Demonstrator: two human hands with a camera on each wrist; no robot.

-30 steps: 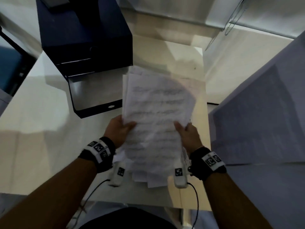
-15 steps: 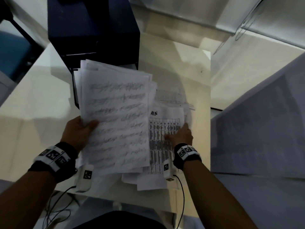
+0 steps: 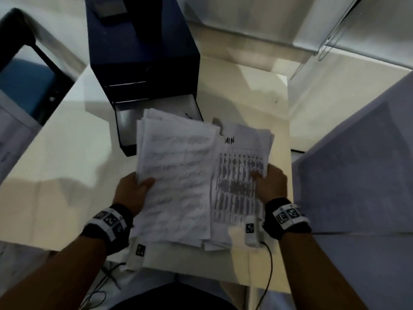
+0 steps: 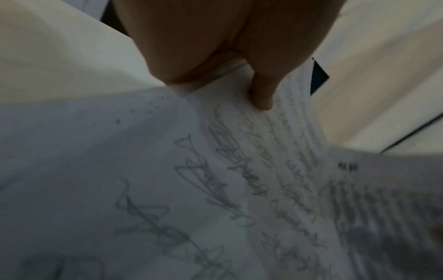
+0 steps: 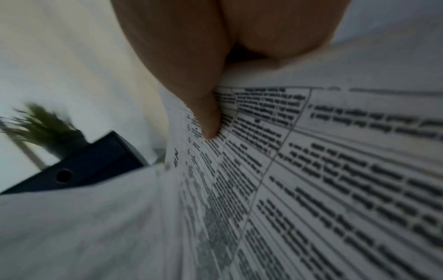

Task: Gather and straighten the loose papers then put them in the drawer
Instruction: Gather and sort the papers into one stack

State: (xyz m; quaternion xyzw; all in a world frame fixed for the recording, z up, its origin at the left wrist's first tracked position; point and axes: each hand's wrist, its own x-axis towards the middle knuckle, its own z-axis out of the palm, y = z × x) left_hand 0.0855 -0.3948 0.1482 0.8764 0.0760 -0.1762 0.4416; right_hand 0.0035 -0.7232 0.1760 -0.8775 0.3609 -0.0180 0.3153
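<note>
The papers are split in two bundles, side by side and overlapping at their inner edges, both with their long axis running away from the person toward the open drawer (image 3: 156,121), which lies just ahead of the left hand (image 3: 131,193) and a little to its inside. That hand grips the handwritten bundle (image 3: 176,177) at its outer long edge, thumb curled on top and fingers hidden beneath. The right hand (image 3: 271,184) holds the printed sheets (image 3: 241,175) the same way at their outer edge, thumb pressed onto the table of text. Both bundles look lifted off the bench (image 3: 67,175), edges ragged. I'd guess the two need bringing together and squaring first; the left bundle is nearer the drawer's mouth.
</note>
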